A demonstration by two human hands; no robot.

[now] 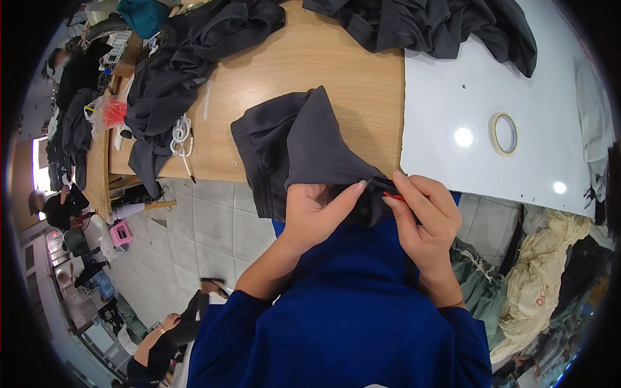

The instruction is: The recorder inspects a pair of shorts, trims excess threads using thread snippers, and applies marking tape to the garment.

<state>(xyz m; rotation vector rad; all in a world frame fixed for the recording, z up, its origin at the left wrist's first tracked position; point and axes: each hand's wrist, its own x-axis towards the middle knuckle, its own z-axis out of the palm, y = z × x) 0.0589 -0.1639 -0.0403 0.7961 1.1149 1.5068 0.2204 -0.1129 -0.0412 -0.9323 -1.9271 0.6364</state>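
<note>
At the wooden table (362,84): one dark grey garment (320,145), one small red tool (392,196)

Nearest you: one blue top (362,304), two bare forearms emerging from its sleeves.

Your left hand (315,216) reaches up from the lower left, thumb stretched rightward, other fingers largely hidden by cloth. Grip: closed on the garment's near edge.

Your right hand (430,220) comes from the lower right, fingers bent leftward, thumb and forefinger almost together. Grip: pinched around the tool, whose kind is unclear. Its dark end sits at the cloth; you cannot tell whether it touches.

Garment location: across the table's front edge, between you and the wood, gathered band at left.

Beyond, on the wood: one white cord (182,137), looped. On the white tabletop (446,103) at right: one tape roll (503,134), lying flat.

Farther: two heaps of dark grey cloth, left heap (171,81) and right heap (420,29); pieces in each uncountable.

Across the tiled floor (200,223), left: one pink stool (121,233).
</note>
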